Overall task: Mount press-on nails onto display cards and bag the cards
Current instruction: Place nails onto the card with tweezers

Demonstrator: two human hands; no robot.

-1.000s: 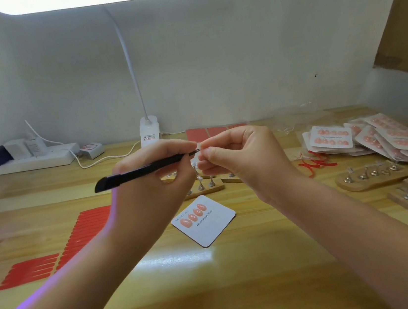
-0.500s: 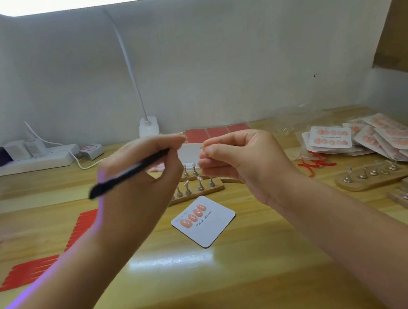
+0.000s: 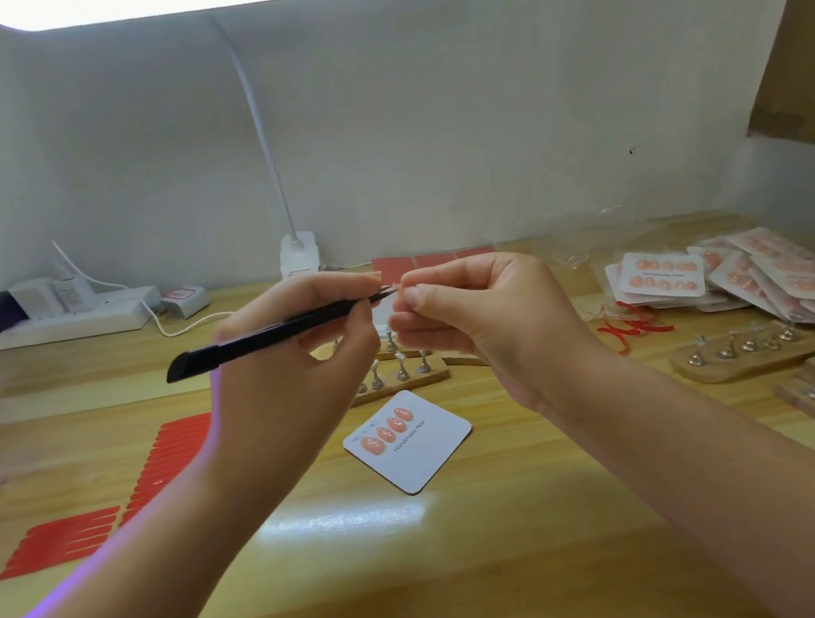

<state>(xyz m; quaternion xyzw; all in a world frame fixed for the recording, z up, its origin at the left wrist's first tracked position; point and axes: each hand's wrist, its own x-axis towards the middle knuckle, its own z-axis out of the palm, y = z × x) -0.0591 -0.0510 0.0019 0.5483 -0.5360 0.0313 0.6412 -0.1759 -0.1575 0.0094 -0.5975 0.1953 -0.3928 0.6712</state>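
the left hand (image 3: 295,375) grips black tweezers (image 3: 264,335); the right hand (image 3: 473,315) pinches something too small to identify at their tip. a press-on nail is likely light, stiff and slippery, best held by its edges above the display card (image 3: 429,448).

Glossy wooden table (image 3: 483,584), matt black tweezers (image 3: 264,338), white paper card (image 3: 435,455)

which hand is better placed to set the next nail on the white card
Probably the left hand. It grips the black tweezers, whose tip meets the small item pinched in the right hand, hidden by the fingers. The white square card with four peach nails lies on the wooden table between both hands.
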